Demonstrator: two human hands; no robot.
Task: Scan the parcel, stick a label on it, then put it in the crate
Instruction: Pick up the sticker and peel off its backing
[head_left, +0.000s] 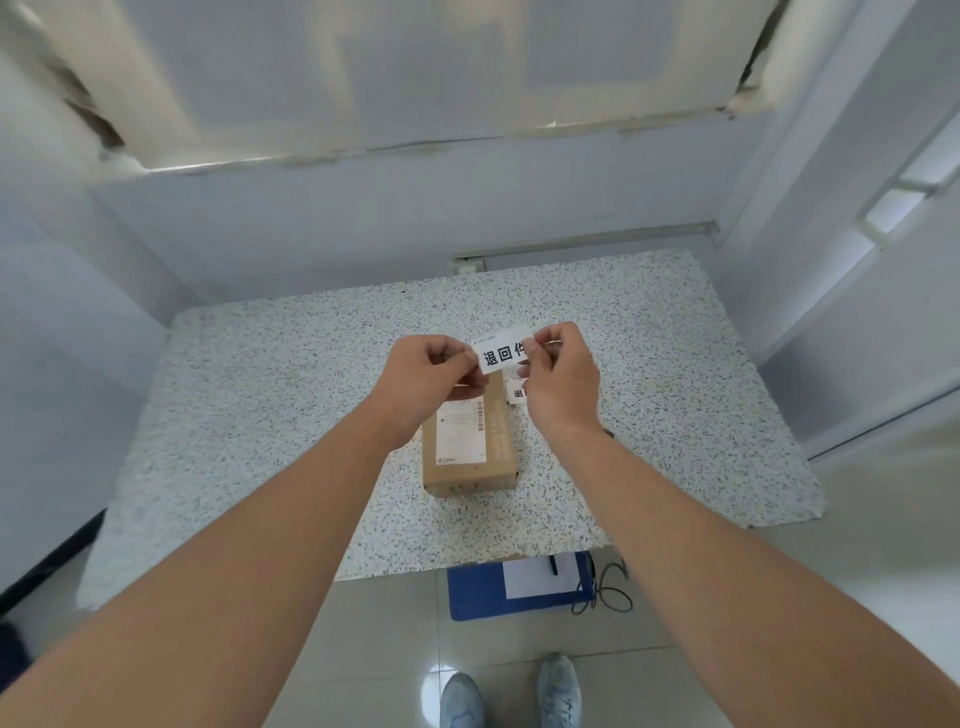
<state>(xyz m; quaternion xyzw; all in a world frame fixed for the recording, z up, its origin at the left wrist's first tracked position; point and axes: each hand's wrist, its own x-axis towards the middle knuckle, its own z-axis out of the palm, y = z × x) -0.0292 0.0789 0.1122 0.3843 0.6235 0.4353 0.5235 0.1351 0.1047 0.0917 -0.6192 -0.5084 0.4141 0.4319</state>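
Both hands, left hand (435, 375) and right hand (561, 375), pinch a label (503, 354) above the parcel (467, 452), so sticking and crating apparently remain.

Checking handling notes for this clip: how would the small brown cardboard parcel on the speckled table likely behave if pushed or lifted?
The small brown cardboard parcel lies flat on its broad face, so it would probably slide rather than tip or roll. Its square edges suggest a stiff box. It looks compact, so likely light, though its contents are hidden.
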